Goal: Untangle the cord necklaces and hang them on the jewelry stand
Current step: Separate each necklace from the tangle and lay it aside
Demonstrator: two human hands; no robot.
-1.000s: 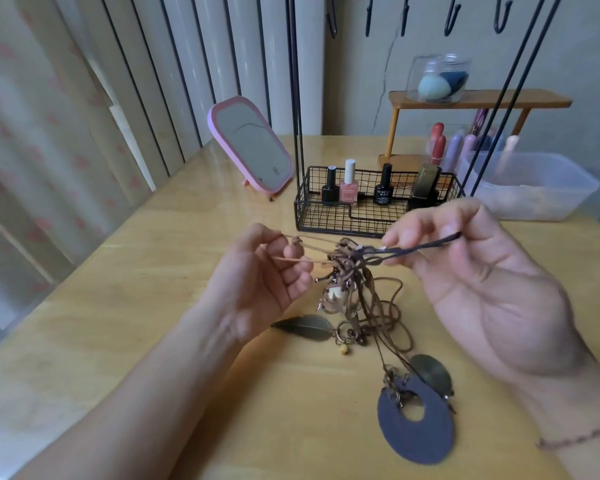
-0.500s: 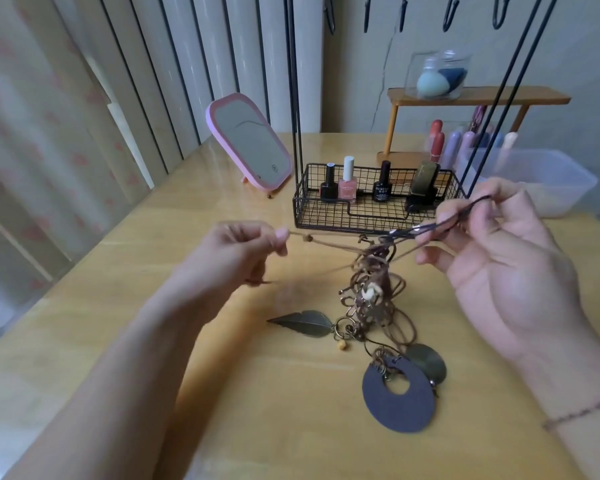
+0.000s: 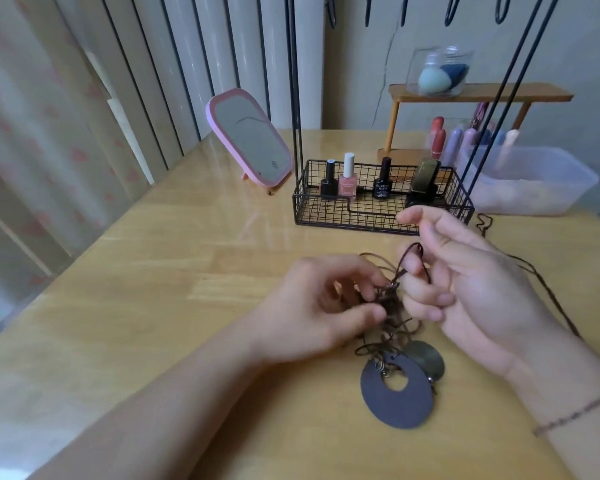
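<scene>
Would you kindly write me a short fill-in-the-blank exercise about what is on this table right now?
1. The tilted mirror has a frame coloured ____.
2. The pink nail polish bottle in the black wire basket has a cap coloured ____.
3. The flat dark disc pendant lies on the wooden table between the two ____.
4. The number of cord necklaces hanging from the jewelry stand's black hooks is ____.

Missing words: pink; white; forearms; zero

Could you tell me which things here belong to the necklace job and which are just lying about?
In use: tangled cord necklaces, left hand, right hand, jewelry stand.
Lying about: pink mirror, nail polish bottles, plastic tub, wooden shelf.
</scene>
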